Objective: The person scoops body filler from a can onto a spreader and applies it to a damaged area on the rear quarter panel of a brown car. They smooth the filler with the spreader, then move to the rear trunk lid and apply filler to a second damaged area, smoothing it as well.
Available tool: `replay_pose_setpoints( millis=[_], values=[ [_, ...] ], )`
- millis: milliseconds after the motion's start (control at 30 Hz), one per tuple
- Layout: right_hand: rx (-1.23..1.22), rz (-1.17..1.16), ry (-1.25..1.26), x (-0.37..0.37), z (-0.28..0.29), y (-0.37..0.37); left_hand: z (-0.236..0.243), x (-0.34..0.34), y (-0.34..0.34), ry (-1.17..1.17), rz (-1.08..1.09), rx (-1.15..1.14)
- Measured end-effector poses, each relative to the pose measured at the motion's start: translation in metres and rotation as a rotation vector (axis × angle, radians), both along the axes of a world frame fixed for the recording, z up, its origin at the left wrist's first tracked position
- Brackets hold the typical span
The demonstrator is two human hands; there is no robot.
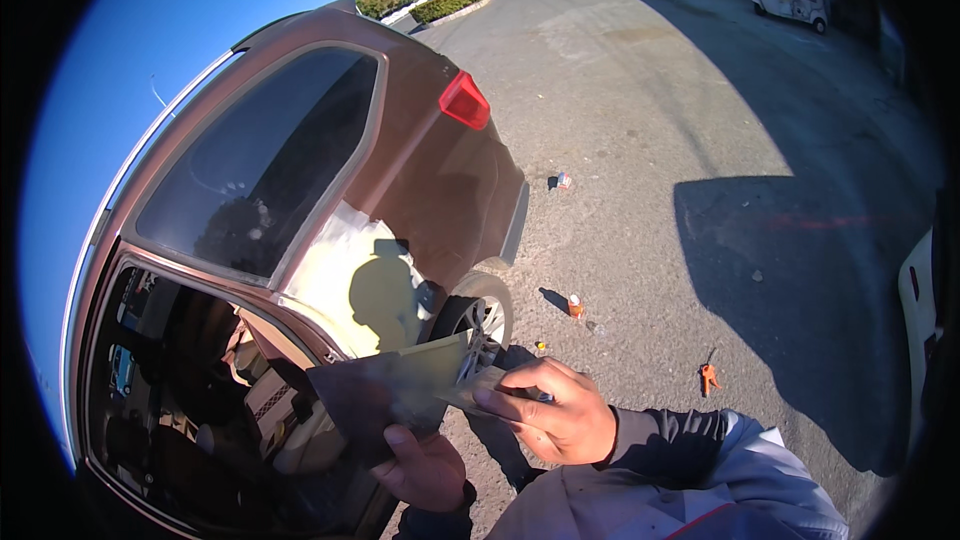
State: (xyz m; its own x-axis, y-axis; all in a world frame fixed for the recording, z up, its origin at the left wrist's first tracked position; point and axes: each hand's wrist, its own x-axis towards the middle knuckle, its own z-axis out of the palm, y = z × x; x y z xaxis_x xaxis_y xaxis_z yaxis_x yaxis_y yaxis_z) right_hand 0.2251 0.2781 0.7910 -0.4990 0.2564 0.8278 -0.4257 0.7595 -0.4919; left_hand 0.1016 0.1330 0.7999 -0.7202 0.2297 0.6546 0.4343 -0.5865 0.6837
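Note:
My left hand [428, 470] grips the lower edge of a flat, dark board [365, 402], its thumb on the near face. Closed round a thin, flat putty scraper [464, 396], my right hand [562, 412] brings the blade up to the board's right side; whether they touch I cannot tell. Just beyond the board, a brown car [430, 175] carries a pale yellowish filler patch [335, 275] on its rear side panel above the wheel [490, 305]. A head-shaped shadow falls across that patch. The board hides part of the panel's lower edge.
A car window opening [190, 410] shows seats inside at lower left. On the pavement lie an orange tool [709, 378], a small orange container [575, 306] and a small crumpled item [564, 180]. A white vehicle's edge [918, 290] stands at right. Other vehicles are farther off.

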Motion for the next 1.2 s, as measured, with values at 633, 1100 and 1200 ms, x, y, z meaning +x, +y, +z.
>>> replay_pose_setpoints(
  millis=[633,1100,1200],
  values=[
    [-1.143,0.445,-0.110,-0.018,-0.024,0.022,-0.005,-0.014,-0.010,-0.360,-0.322,0.184],
    [-1.232,0.560,0.516,-0.012,0.010,0.032,-0.023,0.002,-0.020,-0.103,-0.156,-0.493],
    [-1.177,0.516,0.526,-0.004,0.015,0.031,-0.016,-0.008,-0.016,-0.315,-0.391,-0.129]
  ],
)
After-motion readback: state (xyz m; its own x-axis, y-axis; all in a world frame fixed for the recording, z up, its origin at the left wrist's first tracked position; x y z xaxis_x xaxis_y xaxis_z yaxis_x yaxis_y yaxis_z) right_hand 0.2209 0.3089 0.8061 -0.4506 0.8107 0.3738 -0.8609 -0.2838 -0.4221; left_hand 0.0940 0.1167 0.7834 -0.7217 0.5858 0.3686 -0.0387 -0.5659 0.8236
